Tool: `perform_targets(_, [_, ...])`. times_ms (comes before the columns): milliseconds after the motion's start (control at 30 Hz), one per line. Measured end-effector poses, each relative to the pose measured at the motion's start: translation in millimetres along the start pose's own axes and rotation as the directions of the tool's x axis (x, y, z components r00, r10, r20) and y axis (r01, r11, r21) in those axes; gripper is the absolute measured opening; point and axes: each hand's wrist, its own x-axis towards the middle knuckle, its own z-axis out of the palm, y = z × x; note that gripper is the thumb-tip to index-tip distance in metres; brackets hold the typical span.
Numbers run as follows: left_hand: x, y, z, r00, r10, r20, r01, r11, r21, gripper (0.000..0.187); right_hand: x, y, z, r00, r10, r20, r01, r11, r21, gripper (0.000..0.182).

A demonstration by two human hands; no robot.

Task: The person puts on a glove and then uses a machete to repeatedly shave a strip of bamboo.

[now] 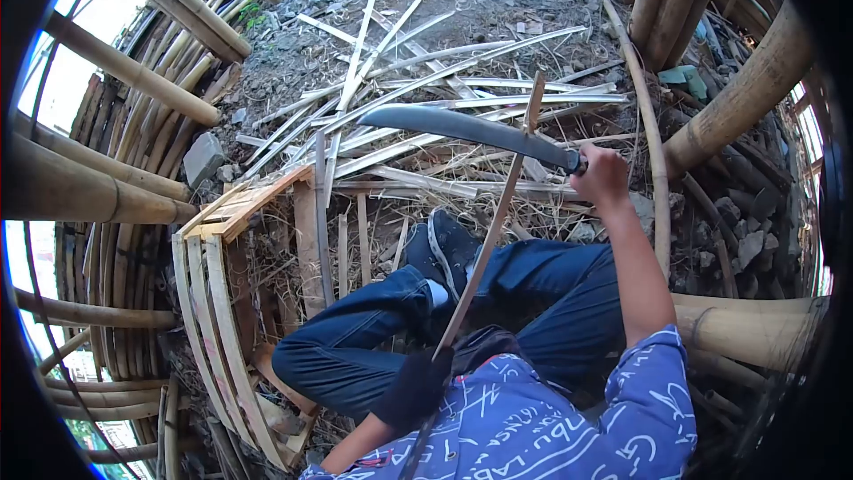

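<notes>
My right hand [601, 175], bare, is closed round the dark handle of a machete [471, 129]. Its long curved blade points left and crosses a bamboo strip [490, 244] near the strip's upper end. The strip slants from my lap up over my crossed legs. Low down, close to my body, my left hand [416, 388] in a black glove is wrapped round this strip. Part of the strip continues below the glove along my shirt.
Split bamboo strips [426, 142] lie heaped on the ground ahead. A wooden crate [209, 302] stands by my left leg, near a grey block [203, 160]. Thick bamboo poles [746, 98] rise at both sides, with rubble [751, 244] at right.
</notes>
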Motion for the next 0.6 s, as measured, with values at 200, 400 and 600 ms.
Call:
perform_targets(200, [-15, -36, 15, 0.988, -0.112, 0.109, 0.115, 0.993, -0.025, 0.029, -1, -10, 10, 0.988, 0.013, 0.154, 0.005, 0.993, -0.117, 0.016])
perform_targets(400, [-34, -70, 38, 0.994, -0.114, 0.002, 0.114, 0.993, -0.035, 0.030, -46, -46, 19, 0.971, -0.195, 0.140, 0.177, 0.975, 0.133, 0.016])
perform_targets(600, [-38, -62, 35, 0.982, -0.134, 0.130, 0.122, 0.988, 0.093, 0.018, -80, -71, 17, 0.890, -0.450, 0.067, 0.428, 0.879, 0.211, 0.015])
